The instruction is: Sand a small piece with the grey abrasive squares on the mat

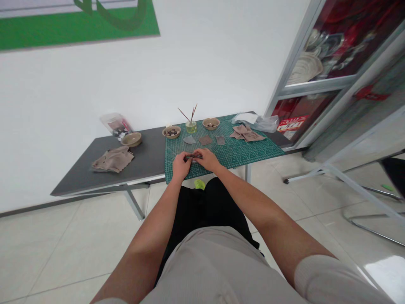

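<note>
Left hand (181, 165) and right hand (207, 159) pinched a slim brown stick (193, 156) between them, fingers curled, its long axis lying level from 9 to 3 o'clock, just above the near edge of a green cutting mat (253, 151). At 12 o'clock stood a glass jar (191, 128) holding thin sticks; three flat grey-brown swatches (205, 140) lay nearer; a tan cloth (246, 133) sat at 2 o'clock.

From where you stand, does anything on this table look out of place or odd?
Yes, two things. The green cutting mat overhangs the front edge of the table instead of lying fully on it. Just below that overhang sits a small lime-green object, too blurred to identify.
</note>
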The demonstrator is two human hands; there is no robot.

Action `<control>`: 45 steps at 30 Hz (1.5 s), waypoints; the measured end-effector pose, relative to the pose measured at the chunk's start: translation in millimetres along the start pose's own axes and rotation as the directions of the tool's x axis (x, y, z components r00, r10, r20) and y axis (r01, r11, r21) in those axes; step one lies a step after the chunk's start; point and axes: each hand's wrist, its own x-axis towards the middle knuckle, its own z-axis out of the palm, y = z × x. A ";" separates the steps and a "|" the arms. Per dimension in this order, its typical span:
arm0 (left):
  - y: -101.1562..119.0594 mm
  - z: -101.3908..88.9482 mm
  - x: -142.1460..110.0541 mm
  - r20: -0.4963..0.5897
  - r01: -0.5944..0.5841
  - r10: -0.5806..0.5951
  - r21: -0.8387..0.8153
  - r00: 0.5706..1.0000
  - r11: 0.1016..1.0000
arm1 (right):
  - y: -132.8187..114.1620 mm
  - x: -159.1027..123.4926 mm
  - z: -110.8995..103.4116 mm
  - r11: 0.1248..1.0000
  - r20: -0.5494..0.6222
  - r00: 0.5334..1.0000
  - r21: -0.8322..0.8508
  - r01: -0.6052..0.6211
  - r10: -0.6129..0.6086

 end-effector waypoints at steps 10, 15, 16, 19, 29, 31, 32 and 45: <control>11.7 7.1 -2.7 0.065 -0.097 0.079 0.344 0.995 0.934 | 9.1 2.4 1.8 0.960 -0.127 0.979 0.250 -0.127 0.162; 19.9 4.7 -5.5 0.227 -0.225 0.137 0.428 0.964 0.875 | 21.6 8.1 -1.3 0.898 -0.146 0.966 0.418 -0.136 0.214; 20.5 3.8 -5.1 0.238 -0.229 0.135 0.427 0.962 0.875 | 24.3 10.1 -1.6 0.885 -0.142 0.963 0.443 -0.144 0.227; 20.5 1.2 -2.8 0.255 -0.240 0.138 0.429 0.957 0.871 | 29.2 17.4 -1.3 0.829 -0.128 0.949 0.530 -0.181 0.289; 12.3 1.4 16.9 0.195 -0.202 0.124 0.457 0.973 0.866 | 30.3 36.1 -3.2 0.562 0.001 0.941 0.802 -0.202 0.337; 9.6 1.7 19.2 0.243 -0.257 0.164 0.425 0.956 0.868 | 31.3 35.2 -4.0 0.544 0.014 0.942 0.813 -0.206 0.335; 8.3 1.9 19.7 0.260 -0.277 0.180 0.408 0.949 0.870 | 31.4 34.3 -4.1 0.543 0.028 0.944 0.812 -0.213 0.328; 8.2 -2.9 15.9 0.193 -0.177 0.106 0.402 0.975 0.898 | 27.4 27.6 -1.0 0.819 -0.007 0.985 0.557 -0.139 0.172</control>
